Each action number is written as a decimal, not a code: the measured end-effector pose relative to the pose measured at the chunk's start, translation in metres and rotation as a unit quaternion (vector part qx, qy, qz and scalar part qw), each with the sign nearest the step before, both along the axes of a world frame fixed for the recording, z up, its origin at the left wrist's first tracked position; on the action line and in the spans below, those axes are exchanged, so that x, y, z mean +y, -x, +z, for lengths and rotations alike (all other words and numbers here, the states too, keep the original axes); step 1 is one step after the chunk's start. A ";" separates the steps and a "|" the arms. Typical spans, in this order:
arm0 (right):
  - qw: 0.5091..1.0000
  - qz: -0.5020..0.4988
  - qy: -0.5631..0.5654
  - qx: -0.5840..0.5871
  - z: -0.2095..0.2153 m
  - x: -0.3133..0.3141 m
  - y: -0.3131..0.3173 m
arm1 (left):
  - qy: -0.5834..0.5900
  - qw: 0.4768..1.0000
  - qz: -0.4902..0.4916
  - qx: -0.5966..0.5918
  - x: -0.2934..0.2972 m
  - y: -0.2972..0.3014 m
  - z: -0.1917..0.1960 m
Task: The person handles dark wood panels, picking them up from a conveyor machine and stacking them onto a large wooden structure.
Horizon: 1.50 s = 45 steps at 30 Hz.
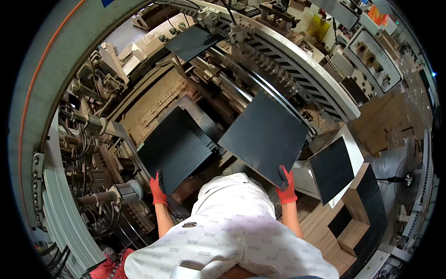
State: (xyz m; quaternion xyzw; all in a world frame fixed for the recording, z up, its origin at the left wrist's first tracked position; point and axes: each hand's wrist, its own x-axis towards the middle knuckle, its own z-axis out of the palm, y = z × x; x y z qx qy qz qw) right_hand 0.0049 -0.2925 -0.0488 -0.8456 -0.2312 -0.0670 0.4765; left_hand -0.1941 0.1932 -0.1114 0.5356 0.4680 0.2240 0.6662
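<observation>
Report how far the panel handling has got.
Done: one dark panel lies up on the machine's conveyor. In hand: the right hand holds a dark panel by its edge; the left hand touches the stack. Left: that stack, plus a pile at right.

Both gloves, left [158,189] and right [286,186], were red with dark fingertips. The held panel [264,136] and the stacked panels [174,149] were matte black. The shirt [232,232] was white with a faint grey hexagon pattern.

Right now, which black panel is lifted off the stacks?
The panel gripped by the right hand, tilted in the air; the left hand rests on a stacked one.
</observation>
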 end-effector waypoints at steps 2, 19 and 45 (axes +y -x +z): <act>0.999 -0.017 -0.034 0.032 -0.015 -0.024 0.022 | -0.017 0.998 -0.054 -0.012 -0.026 -0.044 0.048; 0.905 -0.295 0.168 -0.255 -0.043 -0.138 0.134 | -0.027 0.992 0.054 -0.114 -0.225 -0.394 0.028; 0.936 -0.339 -0.020 0.095 0.000 -0.277 0.104 | 0.312 0.885 -0.110 -0.326 -0.197 -0.433 -0.008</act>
